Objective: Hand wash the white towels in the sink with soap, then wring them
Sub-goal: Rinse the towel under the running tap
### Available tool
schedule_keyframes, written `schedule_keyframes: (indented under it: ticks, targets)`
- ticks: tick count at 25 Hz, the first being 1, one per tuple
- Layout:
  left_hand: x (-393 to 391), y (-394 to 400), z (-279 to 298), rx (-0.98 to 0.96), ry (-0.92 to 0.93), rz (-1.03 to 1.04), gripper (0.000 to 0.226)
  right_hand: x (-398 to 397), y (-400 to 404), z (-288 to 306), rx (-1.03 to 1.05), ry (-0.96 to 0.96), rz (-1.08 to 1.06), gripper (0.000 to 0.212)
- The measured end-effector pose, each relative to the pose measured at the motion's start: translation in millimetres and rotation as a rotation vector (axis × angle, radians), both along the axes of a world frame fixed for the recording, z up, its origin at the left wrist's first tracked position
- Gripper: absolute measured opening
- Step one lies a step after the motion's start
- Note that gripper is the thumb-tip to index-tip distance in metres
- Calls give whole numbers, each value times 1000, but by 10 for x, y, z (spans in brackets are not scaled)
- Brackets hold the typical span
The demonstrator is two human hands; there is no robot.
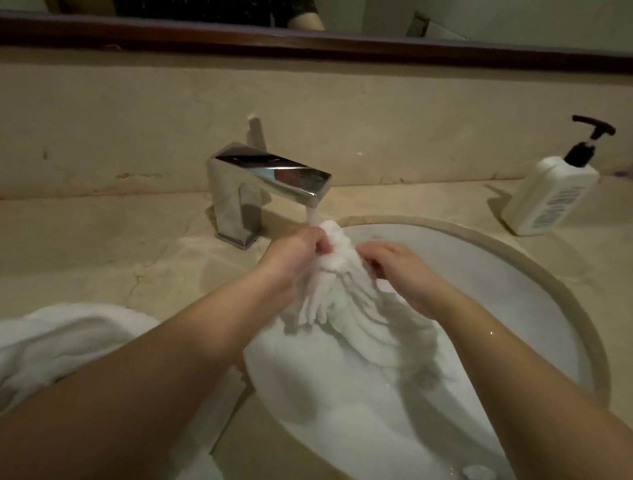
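Observation:
A wet white towel point(352, 325) hangs bunched over the white round sink point(519, 307), its top end under the water running from the chrome faucet point(270, 177). My left hand point(297, 249) grips the towel's bunched top from the left. My right hand point(400, 267) grips it from the right, close beside the left hand. The towel's lower part spreads down into the basin. A second white towel point(30, 355) lies heaped on the counter at the lower left, partly under my left forearm.
A white pump bottle point(551, 190) with a black pump stands on the beige stone counter point(104, 252) at the back right. The sink's drain plug point(479, 474) sits near the front. A dark-framed mirror point(332, 46) runs along the wall behind.

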State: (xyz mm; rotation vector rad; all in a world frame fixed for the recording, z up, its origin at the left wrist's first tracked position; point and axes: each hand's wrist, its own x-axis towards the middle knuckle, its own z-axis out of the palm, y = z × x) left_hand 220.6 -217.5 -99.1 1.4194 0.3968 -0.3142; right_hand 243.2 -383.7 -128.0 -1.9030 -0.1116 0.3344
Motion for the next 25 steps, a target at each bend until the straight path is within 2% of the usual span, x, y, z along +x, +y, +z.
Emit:
schedule_keyframes:
  ticks: [2,5,7,9,10,12,14,16,18,20,21,23,25]
  targets:
    - [12,29,-19,94,-20,-3,21,-73,-51,-56,7,3,-38,27]
    - [41,15,-55,177,-25,-94,48,-150,-71,-110,87,-114,-82,28]
    - [42,-3,-77,440,-168,-265,65,-180,-74,-52,184,-128,-101,25]
    - [44,-8,-102,581,-277,-388,75,-160,-95,-31,218,-82,-75,25]
    - [30,-9,-115,616,-310,-436,72,-143,-112,-35,259,-34,-56,31]
    - [9,-25,-148,664,-362,-507,51,-138,-124,-14,360,47,-34,39]
    - [43,-16,-191,590,-370,-452,31,-125,-128,-28,324,4,-51,34]
    - [76,-24,-222,478,-381,-287,28,-118,-176,-57,43,-64,-65,33]
    - [121,-19,-233,369,-297,-84,32,-122,-270,-153,-300,37,-11,52]
    - [174,-13,-271,291,-198,-9,33,-167,-322,-193,-408,137,-4,57]
    - [199,-5,-284,278,-171,6,35,-201,-311,-158,-330,139,-38,53]
    - [225,8,-297,266,-105,-4,41,-256,-218,-23,-27,107,-109,47]
    - [185,-23,-317,184,-78,-103,39,-270,-74,133,246,70,-128,47]
